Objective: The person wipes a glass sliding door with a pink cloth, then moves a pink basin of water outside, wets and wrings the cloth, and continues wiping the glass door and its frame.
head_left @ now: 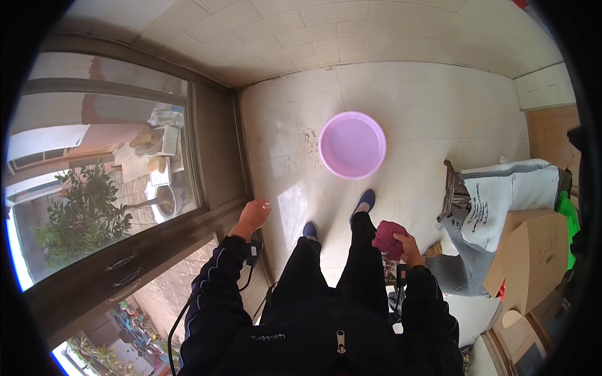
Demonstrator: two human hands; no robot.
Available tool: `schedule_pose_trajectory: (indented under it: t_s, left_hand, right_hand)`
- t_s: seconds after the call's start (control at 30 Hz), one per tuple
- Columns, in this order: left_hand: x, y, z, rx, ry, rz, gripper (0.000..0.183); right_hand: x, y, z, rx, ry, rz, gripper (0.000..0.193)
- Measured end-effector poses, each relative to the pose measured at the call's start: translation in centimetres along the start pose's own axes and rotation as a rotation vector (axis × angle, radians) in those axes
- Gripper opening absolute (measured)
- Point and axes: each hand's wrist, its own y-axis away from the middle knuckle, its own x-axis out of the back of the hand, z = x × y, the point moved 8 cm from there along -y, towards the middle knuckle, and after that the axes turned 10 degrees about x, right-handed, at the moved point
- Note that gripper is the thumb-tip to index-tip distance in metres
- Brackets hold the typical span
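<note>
My right hand (411, 250) grips a bunched dark-red cloth (390, 240) beside my right leg. Its folds hide part of my fingers. My left hand (253, 216) hangs in the air near the brown door frame, with loosely bent fingers and nothing visible in it. A round pink basin (352, 145) stands on the floor ahead of my feet, apart from both hands. Its inside looks smooth and pale; I cannot tell whether it holds water.
Pale floor tiles (433, 106) have dirt specks left of the basin. To the left is a glazed brown door (216, 131), with plants outside. On the right, a white-and-grey cloth (511, 194) covers a dark wooden seat, and an open cardboard box (533, 250) sits beside it.
</note>
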Motion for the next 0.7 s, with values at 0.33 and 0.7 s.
schedule_pose_trajectory:
  t_s: [0.33,0.7]
  left_hand:
    - [-12.3,-15.0,6.5,0.148,0.203,-0.038,0.039]
    - [-25.1,-38.9,2.2,0.402,0.431,0.048,0.064]
  right_hand:
    - [1.2,-18.1,-3.9,-0.321,0.448,-0.068,0.037]
    - [7.7,-42.4,2.8,-0.104,0.839,0.176,0.058]
